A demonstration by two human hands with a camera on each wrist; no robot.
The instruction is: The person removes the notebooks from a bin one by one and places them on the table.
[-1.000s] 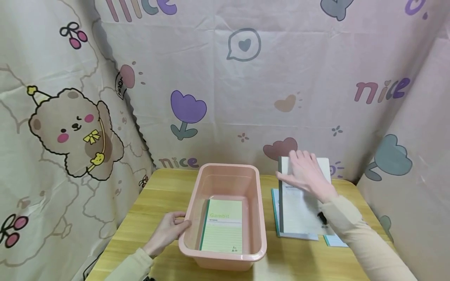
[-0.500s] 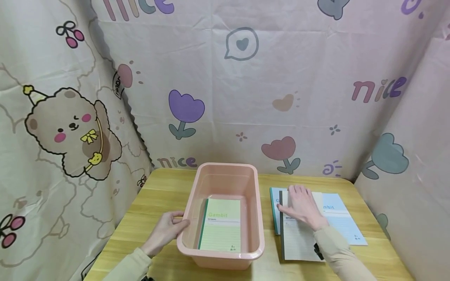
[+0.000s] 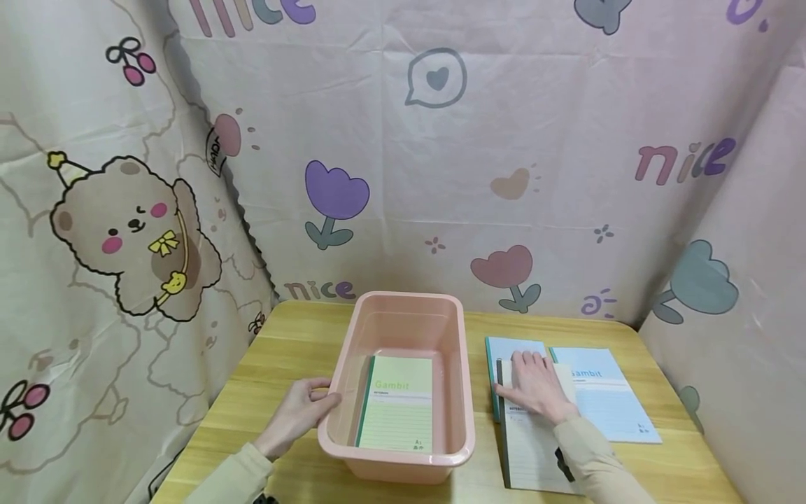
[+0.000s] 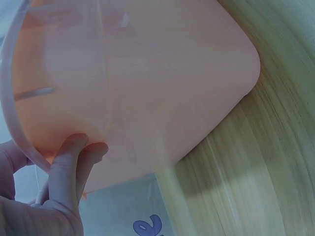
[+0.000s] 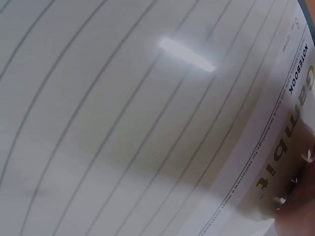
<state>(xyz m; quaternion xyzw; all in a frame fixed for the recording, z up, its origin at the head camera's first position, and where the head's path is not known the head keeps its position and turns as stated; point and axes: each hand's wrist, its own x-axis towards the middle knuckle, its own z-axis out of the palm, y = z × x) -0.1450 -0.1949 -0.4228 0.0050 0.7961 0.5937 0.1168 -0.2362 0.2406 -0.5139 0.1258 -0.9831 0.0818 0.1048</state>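
My left hand (image 3: 302,416) pinches the left rim of a pink plastic tub (image 3: 403,470), thumb on one side of the wall and fingers on the other, as the left wrist view also shows its fingers (image 4: 66,167). Inside the tub lies a pale green notebook (image 3: 403,430) marked Gambit. To the right, my right hand (image 3: 541,388) holds a grey notebook (image 3: 532,451) with a dark spine, thumb at the spine edge and fingertips at the top edge. This notebook's lined cover (image 5: 123,108) fills most of the right wrist view.
Two light-blue notebooks lie on the wooden table (image 3: 308,329). One blue notebook (image 3: 518,346) is partly covered by the grey one; the other blue notebook (image 3: 613,402) lies to its right. A printed curtain (image 3: 403,182) hangs behind the table.
My right hand has brought the grey notebook down from a raised, upright position and towards me, uncovering more of the blue notebooks. My left hand stays on the tub rim.
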